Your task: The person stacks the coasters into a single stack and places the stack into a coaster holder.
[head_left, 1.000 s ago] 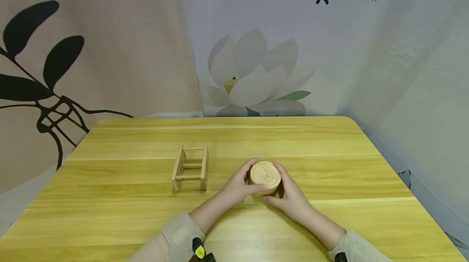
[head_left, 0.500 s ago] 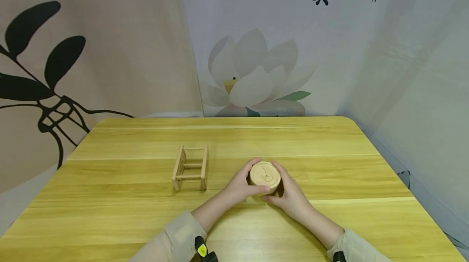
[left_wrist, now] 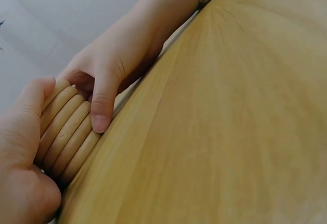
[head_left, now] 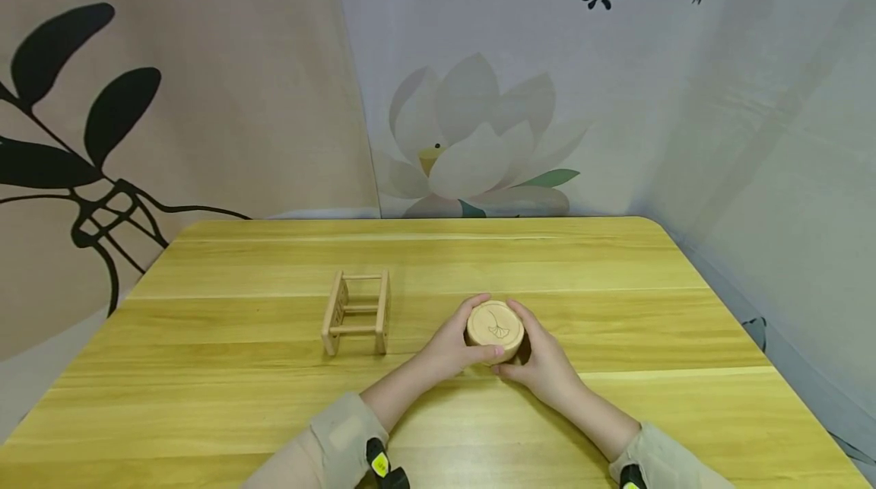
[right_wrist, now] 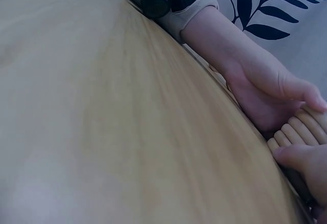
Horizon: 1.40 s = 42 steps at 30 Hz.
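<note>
A stack of several round wooden coasters stands on the table right of its middle, a ginkgo leaf drawn on the top one. My left hand grips the stack from the left, its thumb over the top edge nearest me. From the other side my right hand holds the lower part, with the thumb at the near side. In the left wrist view the coasters' rounded edges lie evenly one above another. Off to the left stands a small wooden coaster rack made of two side panels joined by rods; neither hand touches it.
The wooden table reaches back to a hanging cloth printed with a lotus and black characters. Another cloth with dark leaves hangs at the left. Each sleeve carries a black wrist device.
My left hand and sleeve have shifted very slightly to the right, with the thumb a bit further along the coaster's edge. The stack and rack stay in place.
</note>
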Motion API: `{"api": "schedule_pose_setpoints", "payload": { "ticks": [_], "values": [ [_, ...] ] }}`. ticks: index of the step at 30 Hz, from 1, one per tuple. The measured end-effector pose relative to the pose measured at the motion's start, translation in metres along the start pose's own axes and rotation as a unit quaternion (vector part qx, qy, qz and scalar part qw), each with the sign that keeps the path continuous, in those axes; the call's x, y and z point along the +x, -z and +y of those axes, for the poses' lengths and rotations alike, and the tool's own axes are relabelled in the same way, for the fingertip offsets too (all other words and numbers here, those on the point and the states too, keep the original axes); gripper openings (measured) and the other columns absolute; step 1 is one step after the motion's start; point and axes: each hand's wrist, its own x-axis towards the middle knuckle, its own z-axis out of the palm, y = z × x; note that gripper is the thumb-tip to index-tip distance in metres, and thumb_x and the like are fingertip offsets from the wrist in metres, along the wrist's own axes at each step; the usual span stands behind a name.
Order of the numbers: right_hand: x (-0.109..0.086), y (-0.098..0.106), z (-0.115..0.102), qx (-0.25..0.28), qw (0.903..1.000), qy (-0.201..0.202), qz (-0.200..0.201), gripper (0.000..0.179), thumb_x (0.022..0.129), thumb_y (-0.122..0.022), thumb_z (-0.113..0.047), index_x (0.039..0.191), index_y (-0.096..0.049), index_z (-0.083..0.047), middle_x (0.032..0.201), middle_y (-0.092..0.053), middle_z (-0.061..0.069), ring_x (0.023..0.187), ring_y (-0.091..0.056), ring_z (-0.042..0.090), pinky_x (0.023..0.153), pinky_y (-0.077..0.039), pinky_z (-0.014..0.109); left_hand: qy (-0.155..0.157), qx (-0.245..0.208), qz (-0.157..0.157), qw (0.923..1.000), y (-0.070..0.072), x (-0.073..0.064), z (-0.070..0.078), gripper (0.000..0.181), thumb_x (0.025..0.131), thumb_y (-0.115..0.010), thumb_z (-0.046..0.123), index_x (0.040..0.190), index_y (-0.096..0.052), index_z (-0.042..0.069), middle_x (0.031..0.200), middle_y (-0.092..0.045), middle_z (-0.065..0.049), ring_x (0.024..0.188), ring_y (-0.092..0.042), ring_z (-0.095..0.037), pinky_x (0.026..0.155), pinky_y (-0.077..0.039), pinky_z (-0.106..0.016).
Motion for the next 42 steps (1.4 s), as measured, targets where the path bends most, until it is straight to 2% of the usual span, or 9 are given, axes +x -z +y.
{"api": "schedule_pose_setpoints", "payload": {
  "ticks": [6, 17, 26, 42],
  "values": [
    [0.0022, -0.0009, 0.0004, -0.006, 0.9999, 0.011, 0.010, 0.103, 0.064, -0.090, -0.009, 0.149, -0.030, -0.008, 0.140, -0.046, 0.017, 0.123, -0.047, 0.033, 0.100, -0.037, 0.053, -0.002, -0.017, -0.009, 0.9998, -0.0005, 0.0007, 0.0005, 0.087, 0.083, -0.077, 0.020, 0.151, -0.023, 0.014, 0.141, -0.042, -0.012, 0.126, -0.045, -0.025, 0.103, -0.036, -0.041],
    [0.0046, -0.0005, -0.0016, -0.011, 0.9995, 0.018, 0.021, 0.105, 0.061, -0.091, -0.009, 0.148, -0.033, -0.007, 0.140, -0.046, 0.018, 0.124, -0.046, 0.034, 0.102, -0.034, 0.055, 0.016, -0.063, 0.005, 0.9979, -0.0019, 0.0018, 0.0002, 0.083, 0.083, -0.076, 0.013, 0.150, -0.026, 0.018, 0.139, -0.044, -0.013, 0.122, -0.048, -0.026, 0.101, -0.039, -0.042],
    [0.0042, 0.0001, -0.0016, 0.009, 0.9996, 0.016, 0.022, 0.106, 0.061, -0.090, -0.006, 0.149, -0.031, -0.010, 0.137, -0.049, 0.016, 0.108, -0.057, 0.025, 0.095, -0.043, 0.048, 0.027, -0.089, 0.022, 0.9954, -0.0051, 0.0001, 0.0058, 0.082, 0.084, -0.074, 0.007, 0.150, -0.027, 0.018, 0.140, -0.043, -0.014, 0.122, -0.049, -0.027, 0.101, -0.040, -0.042],
    [0.0020, 0.0027, -0.0033, 0.038, 0.9989, 0.017, 0.021, 0.106, 0.063, -0.090, -0.005, 0.150, -0.030, -0.017, 0.144, -0.040, 0.014, 0.119, -0.051, 0.031, 0.095, -0.044, 0.046, 0.021, -0.129, 0.019, 0.9912, -0.0066, -0.0009, 0.0082, 0.080, 0.083, -0.073, 0.004, 0.149, -0.028, 0.017, 0.138, -0.044, -0.016, 0.121, -0.050, -0.028, 0.100, -0.041, -0.039]
  ]
}}
